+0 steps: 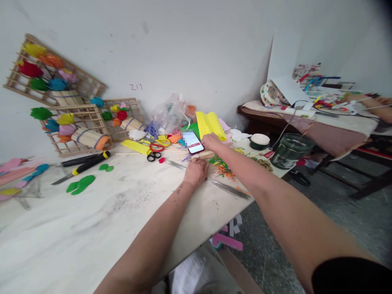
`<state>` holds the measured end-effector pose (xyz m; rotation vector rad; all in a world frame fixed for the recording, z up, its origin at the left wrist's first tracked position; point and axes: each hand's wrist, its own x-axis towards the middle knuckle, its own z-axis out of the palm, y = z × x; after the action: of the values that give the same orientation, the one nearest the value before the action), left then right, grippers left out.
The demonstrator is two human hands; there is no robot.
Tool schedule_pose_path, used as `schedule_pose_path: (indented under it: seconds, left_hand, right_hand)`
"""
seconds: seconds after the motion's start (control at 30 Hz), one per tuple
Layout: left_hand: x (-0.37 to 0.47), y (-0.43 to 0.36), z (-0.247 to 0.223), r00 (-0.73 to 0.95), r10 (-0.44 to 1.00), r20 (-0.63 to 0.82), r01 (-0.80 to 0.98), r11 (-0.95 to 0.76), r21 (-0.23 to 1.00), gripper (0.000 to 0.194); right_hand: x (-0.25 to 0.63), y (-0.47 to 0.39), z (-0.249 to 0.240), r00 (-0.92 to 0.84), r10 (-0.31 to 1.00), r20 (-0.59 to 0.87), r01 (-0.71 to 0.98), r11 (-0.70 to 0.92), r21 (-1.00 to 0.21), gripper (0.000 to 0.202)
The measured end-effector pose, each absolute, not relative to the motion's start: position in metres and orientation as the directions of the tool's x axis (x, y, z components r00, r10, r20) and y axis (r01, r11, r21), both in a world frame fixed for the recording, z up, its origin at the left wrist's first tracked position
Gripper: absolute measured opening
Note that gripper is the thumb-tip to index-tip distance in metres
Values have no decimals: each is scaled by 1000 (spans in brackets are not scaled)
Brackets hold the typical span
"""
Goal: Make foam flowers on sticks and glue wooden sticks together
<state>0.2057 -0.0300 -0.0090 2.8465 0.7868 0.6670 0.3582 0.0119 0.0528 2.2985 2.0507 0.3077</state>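
My left hand point(196, 170) lies over a bundle of thin grey wires point(228, 187), fingers mostly flat on the table. Beyond it, my right hand point(211, 141) is closed, its fingertips bent down between a lit phone point(193, 143) and a sheet of yellow crepe paper point(210, 124). Whatever those fingertips pinch is hidden. Thin wooden sticks point(208, 154) lie between the two hands. Orange and green paper scraps point(225, 169) are strewn beneath my right forearm. A small red paper piece point(161, 160) sits at the wires' left end.
Scissors with black handles point(153, 156) and red-handled scissors point(157, 147) lie left of the phone. A utility knife point(82, 167) and green paper leaves point(82, 185) are further left. Stick lattices with paper flowers point(76, 130) lean on the wall. A dark green tub point(289, 151) stands right.
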Motion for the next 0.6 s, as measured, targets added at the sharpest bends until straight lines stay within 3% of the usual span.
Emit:
schedule_pose_path:
  seconds: [0.23, 0.3, 0.47, 0.53, 0.6]
  left_hand:
    - [206, -27, -13, 773, 487, 407, 433, -873, 224, 37]
    - [206, -28, -12, 778, 480, 404, 426, -877, 223, 37]
    - [205, -32, -6, 787, 486, 382, 440, -874, 205, 38]
    - [205, -33, -4, 784, 481, 392, 440, -877, 193, 38]
    - [204, -33, -4, 790, 462, 404, 425, -887, 182, 41]
  right_hand:
    - [378, -5, 86, 143, 939, 312, 987, -160, 32, 32]
    - [385, -20, 98, 81, 970, 230, 994, -95, 49, 29]
    - [402, -54, 108, -29, 972, -232, 998, 39, 41, 25]
    - [407, -60, 105, -12, 959, -283, 999, 24, 38, 25]
    - [411, -60, 101, 46, 977, -207, 997, -33, 63, 26]
